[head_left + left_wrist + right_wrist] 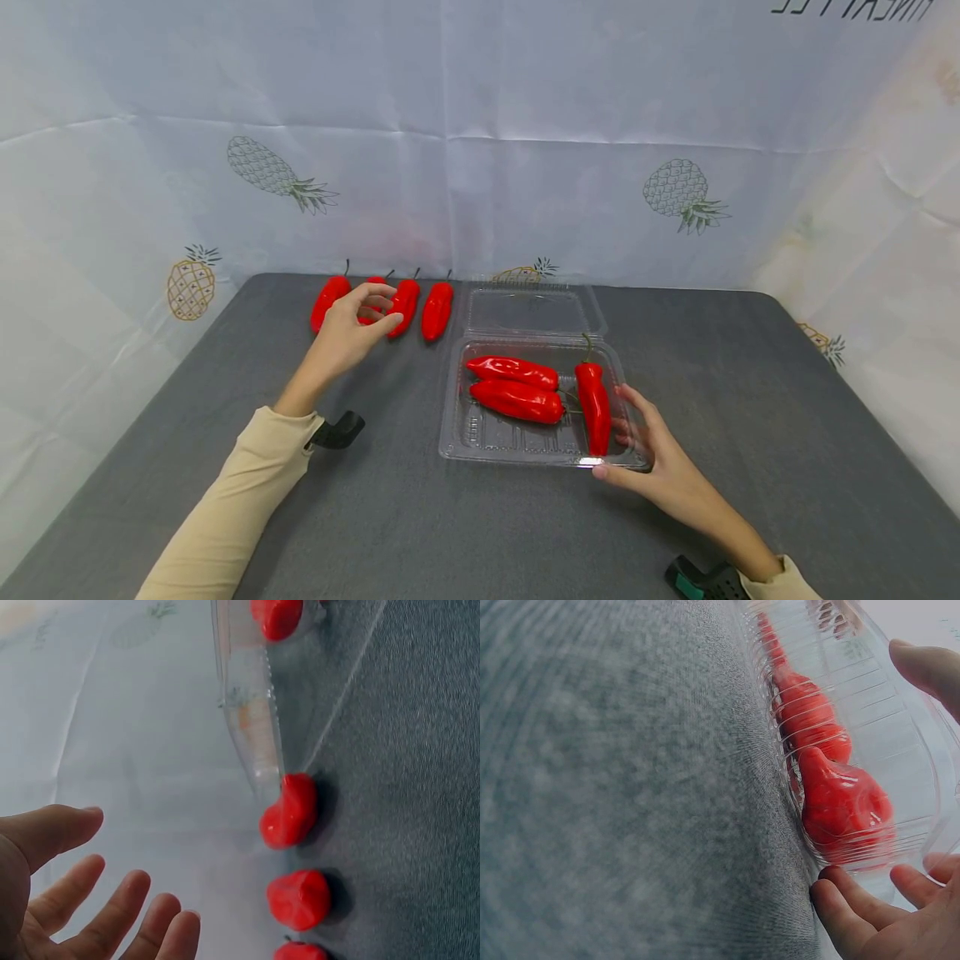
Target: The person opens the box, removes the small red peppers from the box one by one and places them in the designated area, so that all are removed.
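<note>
Several glossy red peppers (437, 311) with thin dark stems lie in a row at the table's back. Over them hovers the left hand (354, 323), its fingers spread and loosely bent around air; it partly covers one pepper (405, 307). In the left wrist view that hand (112, 900) appears apart from the peppers (298, 900). A clear plastic clamshell box (491, 446) lies with its lid (528, 310) folded back. Inside are two peppers lying sideways (517, 401) and one lengthwise (594, 408). The right hand (660, 454) holds the box's front right corner between thumb and fingers.
A dark grey cloth covers the table (360, 517). Behind it hangs a white curtain (480, 192) printed with pineapples. Black straps with small devices sit at the left wrist (339, 430) and right wrist (705, 579).
</note>
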The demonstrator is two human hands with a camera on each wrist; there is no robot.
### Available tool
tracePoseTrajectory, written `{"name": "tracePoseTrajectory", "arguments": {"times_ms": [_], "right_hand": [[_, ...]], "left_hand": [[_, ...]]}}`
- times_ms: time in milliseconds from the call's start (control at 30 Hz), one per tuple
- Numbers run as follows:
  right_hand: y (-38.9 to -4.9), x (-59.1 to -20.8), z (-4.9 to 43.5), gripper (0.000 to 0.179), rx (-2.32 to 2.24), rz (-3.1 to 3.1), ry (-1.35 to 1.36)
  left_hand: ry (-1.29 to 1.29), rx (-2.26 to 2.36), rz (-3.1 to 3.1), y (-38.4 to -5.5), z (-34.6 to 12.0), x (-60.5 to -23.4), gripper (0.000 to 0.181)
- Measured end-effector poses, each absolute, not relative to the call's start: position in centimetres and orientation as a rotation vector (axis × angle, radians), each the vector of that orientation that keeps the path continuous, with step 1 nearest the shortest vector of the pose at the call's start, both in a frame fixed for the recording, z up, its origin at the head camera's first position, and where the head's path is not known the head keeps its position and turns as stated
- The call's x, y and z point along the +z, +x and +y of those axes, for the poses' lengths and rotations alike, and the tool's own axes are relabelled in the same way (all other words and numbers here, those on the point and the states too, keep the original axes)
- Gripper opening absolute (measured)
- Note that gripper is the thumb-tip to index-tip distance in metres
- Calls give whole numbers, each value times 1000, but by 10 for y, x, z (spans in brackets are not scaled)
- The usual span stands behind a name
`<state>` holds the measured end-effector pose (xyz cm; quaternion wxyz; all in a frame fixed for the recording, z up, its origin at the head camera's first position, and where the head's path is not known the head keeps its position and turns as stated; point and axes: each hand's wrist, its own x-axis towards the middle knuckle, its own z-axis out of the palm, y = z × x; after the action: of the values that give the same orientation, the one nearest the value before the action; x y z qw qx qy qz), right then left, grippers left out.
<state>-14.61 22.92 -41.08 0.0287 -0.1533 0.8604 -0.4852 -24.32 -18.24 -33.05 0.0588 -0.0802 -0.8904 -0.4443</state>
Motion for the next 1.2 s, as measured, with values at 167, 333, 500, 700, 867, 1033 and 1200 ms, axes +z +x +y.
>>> {"name": "tracePoseTrajectory", "arguments": {"times_ms": [167,333,500,700,867,1033,1200], "right_hand": [[-146,-411,230,102,-1501,2649,-479],[-146,-410,229,102,-1503,2645,-475],[-146,-411,229,102,-1502,2647,-463],[-146,-411,229,102,-1502,2651,-456],[-146,-411,229,103,-1504,2650,-452],[-146,-411,229,102,-1501,2651,-450],[-147,-411,229,102,-1483,2664,-433]], "left_hand": [[-275,-1330,-2698,-239,-177,-332,41],[-331,-1335,-2681,-236,-168,-334,42],[-385,-1348,-2682,-230,-157,-334,40],[-451,-1370,-2691,-224,-144,-333,39],[-491,-1395,-2698,-220,-134,-332,40],[-540,-1378,-2700,-217,-126,-332,39],[-564,-1373,-2716,-215,-118,-333,38]]}}
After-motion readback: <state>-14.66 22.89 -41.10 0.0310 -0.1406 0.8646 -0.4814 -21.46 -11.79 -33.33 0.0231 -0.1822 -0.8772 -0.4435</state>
